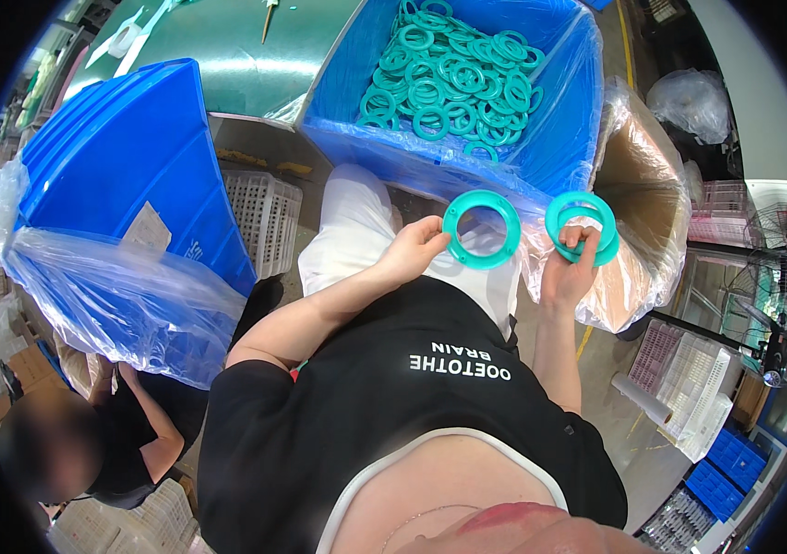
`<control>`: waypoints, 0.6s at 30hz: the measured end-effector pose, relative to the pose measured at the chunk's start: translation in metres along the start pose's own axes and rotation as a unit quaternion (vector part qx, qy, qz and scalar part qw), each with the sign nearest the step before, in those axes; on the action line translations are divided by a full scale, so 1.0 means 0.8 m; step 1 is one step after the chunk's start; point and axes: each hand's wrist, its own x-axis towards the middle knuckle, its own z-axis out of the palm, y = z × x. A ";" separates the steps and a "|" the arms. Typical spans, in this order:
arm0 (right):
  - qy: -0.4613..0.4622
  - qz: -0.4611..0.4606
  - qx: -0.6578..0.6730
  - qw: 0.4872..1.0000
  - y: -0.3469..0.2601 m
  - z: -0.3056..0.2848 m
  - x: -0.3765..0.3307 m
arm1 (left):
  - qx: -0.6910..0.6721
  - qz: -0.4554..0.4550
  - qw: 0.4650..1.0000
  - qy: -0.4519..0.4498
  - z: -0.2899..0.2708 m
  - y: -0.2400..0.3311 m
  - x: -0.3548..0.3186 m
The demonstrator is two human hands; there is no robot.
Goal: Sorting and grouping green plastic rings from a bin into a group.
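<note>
A flat teal plastic ring (pixel 509 222) is pinched at its left side by my left hand (pixel 418 247). In my right hand (pixel 570 270) are what look like two teal rings (pixel 607 222), one overlapping the other, with my fingers reaching through their openings. Both hands are over my lap, the held rings a little apart from each other. Just beyond them stands a blue bin (pixel 338 129) lined with clear plastic, and a heap of similar teal rings (pixel 449 78) lies in it.
On the left is another blue bin (pixel 126 157) draped with clear plastic. An open, plastic-lined cardboard box (pixel 638 185) adjoins the ring bin's right side. A green table (pixel 236 55) lies ahead, a white crate (pixel 259 217) below it. A co-worker (pixel 135 434) sits at lower left; a fan (pixel 776 286) stands right.
</note>
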 end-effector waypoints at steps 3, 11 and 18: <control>0.016 0.098 -0.149 0.984 0.012 -0.026 0.000 | -0.127 -0.075 0.989 -0.005 0.006 0.039 -0.011; -0.094 0.275 -0.234 0.928 0.049 -0.027 -0.049 | -0.036 -0.054 0.996 -0.061 0.015 0.054 -0.016; -0.262 0.299 -0.341 0.852 0.025 -0.020 -0.030 | -0.047 -0.064 0.982 -0.169 -0.029 0.080 0.000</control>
